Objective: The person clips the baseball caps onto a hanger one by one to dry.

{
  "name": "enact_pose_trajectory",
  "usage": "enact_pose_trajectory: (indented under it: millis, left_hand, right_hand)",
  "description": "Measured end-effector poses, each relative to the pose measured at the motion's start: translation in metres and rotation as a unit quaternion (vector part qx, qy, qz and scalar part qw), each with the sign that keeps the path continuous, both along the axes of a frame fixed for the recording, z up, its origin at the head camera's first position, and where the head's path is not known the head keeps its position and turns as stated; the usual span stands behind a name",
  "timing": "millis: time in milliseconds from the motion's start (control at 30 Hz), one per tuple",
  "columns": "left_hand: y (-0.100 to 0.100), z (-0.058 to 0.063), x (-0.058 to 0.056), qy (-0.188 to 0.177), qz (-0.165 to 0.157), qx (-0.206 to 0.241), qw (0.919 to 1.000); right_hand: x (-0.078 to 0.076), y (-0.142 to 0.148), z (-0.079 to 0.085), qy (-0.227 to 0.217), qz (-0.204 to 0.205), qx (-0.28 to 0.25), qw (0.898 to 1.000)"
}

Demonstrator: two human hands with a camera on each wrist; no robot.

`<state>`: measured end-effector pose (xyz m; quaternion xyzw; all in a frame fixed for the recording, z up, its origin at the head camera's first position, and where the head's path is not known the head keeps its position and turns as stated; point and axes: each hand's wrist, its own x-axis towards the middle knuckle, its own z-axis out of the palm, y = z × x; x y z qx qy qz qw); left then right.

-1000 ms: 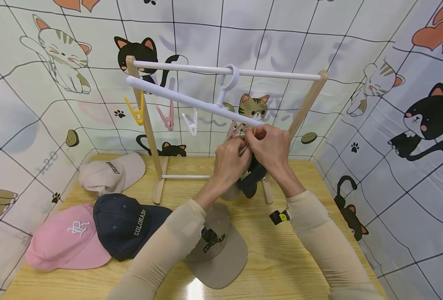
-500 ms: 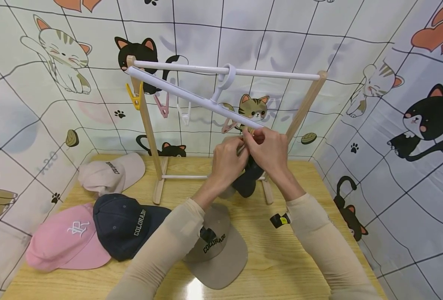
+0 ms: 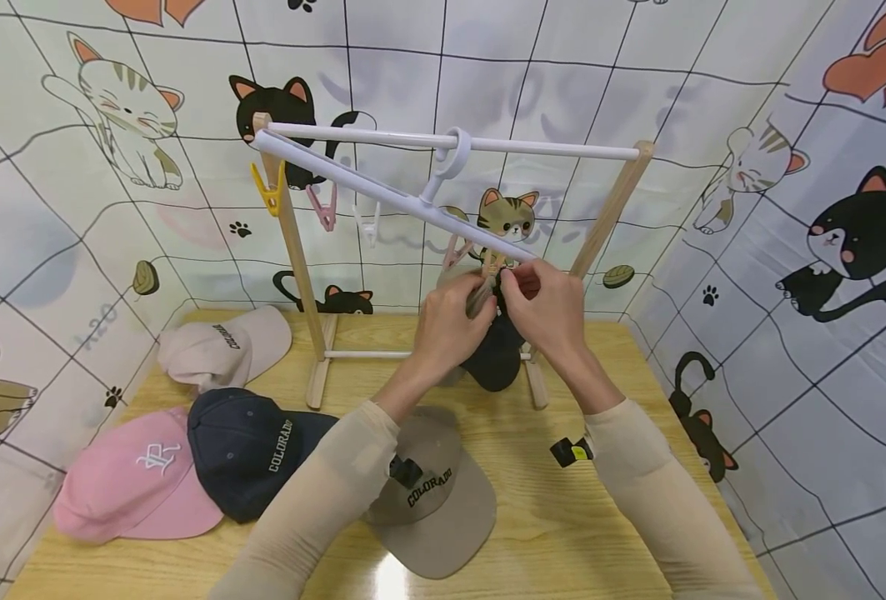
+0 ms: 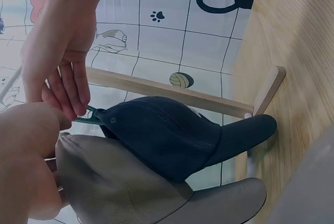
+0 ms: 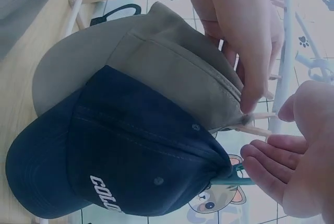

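My left hand [image 3: 446, 325] grips a grey-brown baseball cap [image 5: 172, 72] by its gathered back edge. That edge meets a peach clothespin [image 5: 254, 131] under the low right end of a pale hanger [image 3: 382, 196]. My right hand [image 3: 551, 308] is right beside this clothespin; the right wrist view shows its thumb and fingers apart, with nothing gripped. A navy baseball cap [image 5: 130, 140] hangs from a green clothespin [image 5: 237, 181], brim down, alongside the grey-brown cap. In the head view both hands hide most of the held cap.
The hanger hooks over the rack's white bar [image 3: 367, 136]. Yellow [image 3: 270, 190], pink [image 3: 322, 208] and white clothespins [image 3: 367, 223] dangle from it. On the table [image 3: 548, 517] lie a beige cap [image 3: 206, 350], a pink cap [image 3: 127, 492], a navy cap [image 3: 240, 450] and a taupe cap [image 3: 443, 517].
The hanger's left end has risen and its clothespins swung up. My right hand has drawn slightly right and down, its thumb and fingers parting from the peach clothespin. The left still holds the grey-brown cap.
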<state>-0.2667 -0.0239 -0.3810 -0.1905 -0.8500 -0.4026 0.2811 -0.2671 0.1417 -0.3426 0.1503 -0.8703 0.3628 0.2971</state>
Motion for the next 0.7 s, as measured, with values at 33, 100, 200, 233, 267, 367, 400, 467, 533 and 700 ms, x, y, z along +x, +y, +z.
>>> enact_pose_trajectory:
  millis: [33, 100, 200, 233, 267, 367, 400, 467, 533, 700]
  left_hand:
    - [-0.001, 0.000, 0.000, -0.008, -0.002, -0.001, 1.0000]
    - [-0.004, -0.001, 0.002, -0.025, -0.005, -0.002, 0.9997]
    - [-0.009, -0.001, 0.003, -0.049, -0.006, -0.010, 0.9987]
    - [-0.010, -0.001, 0.004, -0.056, -0.006, -0.013, 0.9983]
    - [-0.011, -0.001, 0.005, -0.062, -0.006, -0.016, 0.9979]
    - [-0.015, -0.001, 0.007, -0.079, -0.010, -0.028, 0.9964]
    - [-0.017, 0.000, 0.008, -0.085, -0.011, -0.031, 0.9959]
    - [-0.021, 0.000, 0.012, -0.096, -0.012, -0.035, 0.9947]
    - [-0.026, 0.001, 0.015, -0.106, -0.013, -0.038, 0.9935]
    - [-0.042, 0.003, 0.026, -0.116, -0.022, -0.034, 0.9924]
  right_hand:
    - [0.001, 0.001, 0.000, -0.004, 0.001, -0.004, 1.000]
    - [0.003, 0.003, -0.001, -0.009, 0.003, -0.011, 1.000]
    - [0.006, 0.005, -0.003, -0.014, 0.008, -0.016, 1.000]
    - [0.007, 0.006, -0.003, -0.014, 0.011, -0.017, 1.000]
    - [0.007, 0.007, -0.004, -0.015, 0.013, -0.017, 1.000]
    - [0.010, 0.010, -0.005, -0.018, 0.023, -0.013, 1.000]
    - [0.011, 0.011, -0.006, -0.020, 0.026, -0.013, 0.999]
    - [0.013, 0.012, -0.007, -0.024, 0.035, -0.011, 0.999]
    - [0.016, 0.013, -0.008, -0.025, 0.045, -0.010, 0.999]
    - [0.022, 0.016, -0.011, -0.019, 0.070, -0.007, 0.997]
